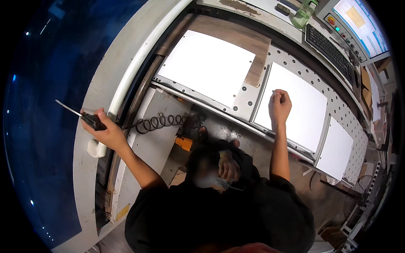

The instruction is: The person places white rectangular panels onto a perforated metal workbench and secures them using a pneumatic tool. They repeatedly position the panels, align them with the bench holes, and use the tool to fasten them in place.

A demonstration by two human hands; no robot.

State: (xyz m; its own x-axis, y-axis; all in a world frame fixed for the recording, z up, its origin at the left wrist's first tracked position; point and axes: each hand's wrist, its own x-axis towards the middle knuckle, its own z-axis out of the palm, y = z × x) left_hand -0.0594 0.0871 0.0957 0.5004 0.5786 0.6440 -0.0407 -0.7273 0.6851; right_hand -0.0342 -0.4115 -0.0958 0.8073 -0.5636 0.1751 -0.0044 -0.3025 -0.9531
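My left hand point(103, 128) is wrapped round a black air blow gun point(93, 121), whose thin metal nozzle points up and to the left. From the gun a dark coiled hose point(158, 123) runs right, below the table's edge. My right hand point(282, 107) is over the middle white panel point(301, 105), its fingers pinched together. A tiny greyish bit shows at the fingertips, too small to name. The panel lies on top of others in a stack. Another white panel point(206, 69) lies to the left, and a third point(335, 147) to the right.
A brown wood-grain board point(261, 63) lies under the left panel on a studded table point(291, 63). Behind are a keyboard point(329, 52), a green bottle point(303, 14) and a monitor point(358, 21) with buttons. A white rail point(139, 63) and dark blue surface point(42, 147) fill the left.
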